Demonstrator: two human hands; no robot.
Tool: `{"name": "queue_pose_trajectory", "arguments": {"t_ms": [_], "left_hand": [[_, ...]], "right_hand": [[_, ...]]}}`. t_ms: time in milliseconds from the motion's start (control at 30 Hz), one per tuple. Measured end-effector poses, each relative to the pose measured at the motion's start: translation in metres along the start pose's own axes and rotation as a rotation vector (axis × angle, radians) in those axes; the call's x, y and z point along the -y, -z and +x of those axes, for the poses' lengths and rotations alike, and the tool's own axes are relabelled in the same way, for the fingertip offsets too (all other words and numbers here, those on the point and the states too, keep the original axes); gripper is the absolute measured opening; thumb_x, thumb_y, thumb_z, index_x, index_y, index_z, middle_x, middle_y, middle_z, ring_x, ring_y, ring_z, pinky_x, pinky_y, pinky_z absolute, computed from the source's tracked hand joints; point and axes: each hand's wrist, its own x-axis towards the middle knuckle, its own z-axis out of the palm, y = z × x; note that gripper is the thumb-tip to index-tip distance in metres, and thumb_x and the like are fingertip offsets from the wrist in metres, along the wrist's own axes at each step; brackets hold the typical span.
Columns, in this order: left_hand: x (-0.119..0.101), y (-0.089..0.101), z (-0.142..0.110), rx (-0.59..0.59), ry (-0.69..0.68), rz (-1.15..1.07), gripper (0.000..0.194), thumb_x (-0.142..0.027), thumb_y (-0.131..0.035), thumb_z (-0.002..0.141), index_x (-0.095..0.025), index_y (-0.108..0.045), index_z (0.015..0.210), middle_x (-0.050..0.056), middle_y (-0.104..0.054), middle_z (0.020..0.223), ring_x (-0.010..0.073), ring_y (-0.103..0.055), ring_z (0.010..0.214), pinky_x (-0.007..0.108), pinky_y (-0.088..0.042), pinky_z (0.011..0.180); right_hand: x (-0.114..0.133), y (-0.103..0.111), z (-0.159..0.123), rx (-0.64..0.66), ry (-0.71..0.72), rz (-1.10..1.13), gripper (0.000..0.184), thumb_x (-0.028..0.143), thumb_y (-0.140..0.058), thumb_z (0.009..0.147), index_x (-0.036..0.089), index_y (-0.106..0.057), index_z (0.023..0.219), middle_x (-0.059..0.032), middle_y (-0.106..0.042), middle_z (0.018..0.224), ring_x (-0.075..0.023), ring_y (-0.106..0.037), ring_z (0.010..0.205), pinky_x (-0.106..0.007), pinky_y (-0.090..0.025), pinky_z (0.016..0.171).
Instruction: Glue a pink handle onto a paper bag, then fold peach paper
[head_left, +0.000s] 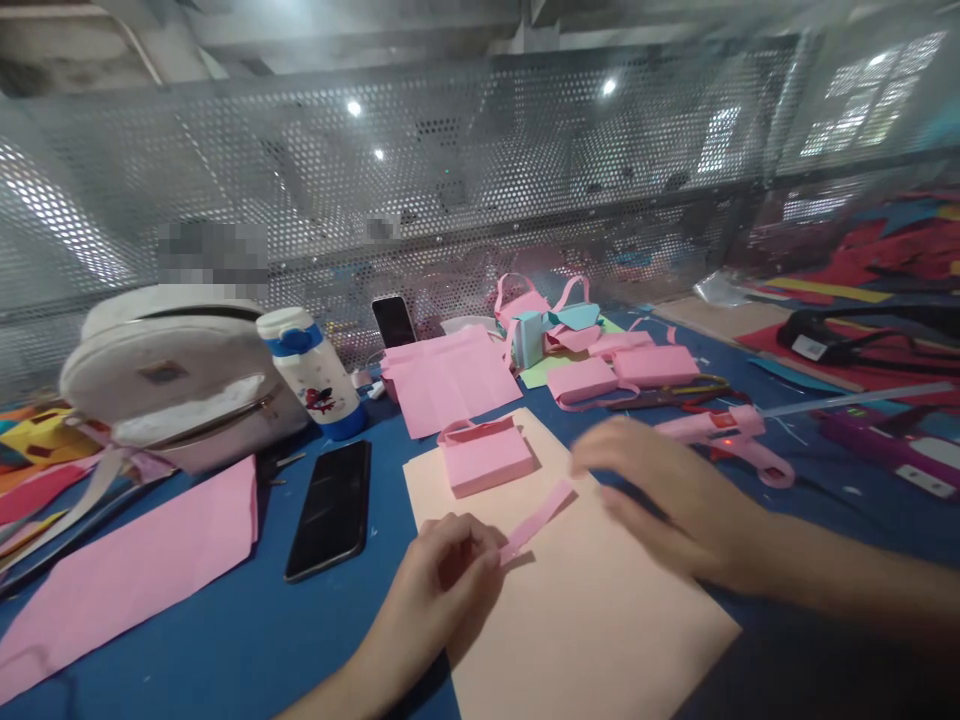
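Pink strip (538, 522) pinched in L hand (457, 565), R hand (637, 480) open nr peach sheet (592, 600) edge.

blue table (247, 650), peach paper sheet (592, 620) laid flat on it, black smartphone (330, 510) face up, white-and-blue drinking bottle (319, 385) upright beside a white backpack (180, 385), pink paper sheets (454, 380), pink glue gun (739, 430) over by a purple device (892, 450)

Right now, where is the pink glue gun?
In the head view, the glue gun lies at right on the blue table, just beyond the right hand.
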Motion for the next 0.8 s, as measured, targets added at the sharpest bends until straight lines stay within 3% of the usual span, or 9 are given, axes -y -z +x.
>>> {"name": "queue_pose_trajectory", "arguments": {"t_ms": [167,267,367,467,633,800], "left_hand": [[0.0,0.0,0.0,0.006,-0.006,0.043,0.021,-0.033,-0.051,0.091,-0.021,-0.059,0.075,0.003,-0.068,0.085,0.0219,-0.057,0.086,0.032,-0.038,0.08],[0.0,-0.001,0.001,0.013,-0.003,0.081,0.021,-0.033,-0.051,0.09,-0.021,-0.057,0.073,0.004,-0.067,0.082,0.0227,-0.056,0.084,0.033,-0.038,0.078],[0.002,-0.002,0.001,0.02,0.016,0.128,0.022,-0.033,-0.05,0.09,-0.021,-0.057,0.073,0.003,-0.065,0.078,0.0227,-0.054,0.082,0.032,-0.038,0.075],[0.002,-0.002,0.002,0.006,0.024,0.151,0.022,-0.033,-0.049,0.09,-0.021,-0.057,0.073,0.003,-0.064,0.078,0.023,-0.053,0.082,0.032,-0.038,0.075],[0.0,0.0,0.011,-0.038,0.013,0.088,0.024,-0.037,-0.051,0.09,-0.021,-0.058,0.074,0.003,-0.063,0.077,0.0211,-0.054,0.078,0.029,-0.04,0.071],[-0.001,-0.004,0.023,-0.058,0.03,-0.018,0.034,-0.047,-0.048,0.093,-0.021,-0.054,0.073,0.003,-0.06,0.073,0.0189,-0.054,0.072,0.027,-0.041,0.066]], "right_hand": [[-0.02,-0.025,0.016,0.245,-0.228,0.009,0.027,0.028,-0.061,0.088,0.02,-0.059,0.113,-0.0054,-0.063,0.096,-0.0216,-0.057,0.085,-0.032,-0.043,0.073],[-0.024,-0.037,0.023,0.311,-0.301,0.385,0.02,0.029,-0.055,0.089,0.017,-0.063,0.103,-0.0032,-0.064,0.082,-0.0163,-0.057,0.073,-0.027,-0.041,0.066],[-0.023,-0.042,0.029,0.415,-0.284,0.858,0.042,0.042,-0.041,0.097,0.01,-0.067,0.099,-0.0073,-0.066,0.081,-0.0136,-0.058,0.068,-0.023,-0.038,0.057],[-0.024,-0.044,0.032,0.467,-0.247,0.975,0.042,0.038,-0.039,0.098,0.011,-0.069,0.104,-0.0084,-0.068,0.085,-0.0126,-0.059,0.068,-0.021,-0.033,0.052],[-0.028,-0.047,0.033,0.3,-0.222,0.802,0.022,0.018,-0.052,0.087,0.016,-0.073,0.093,-0.004,-0.067,0.089,-0.0149,-0.057,0.079,-0.025,-0.042,0.069],[-0.029,-0.054,0.031,0.155,-0.234,0.871,0.013,0.023,-0.055,0.087,0.017,-0.065,0.083,-0.0038,-0.057,0.096,-0.0132,-0.05,0.077,-0.025,-0.041,0.069]]}}
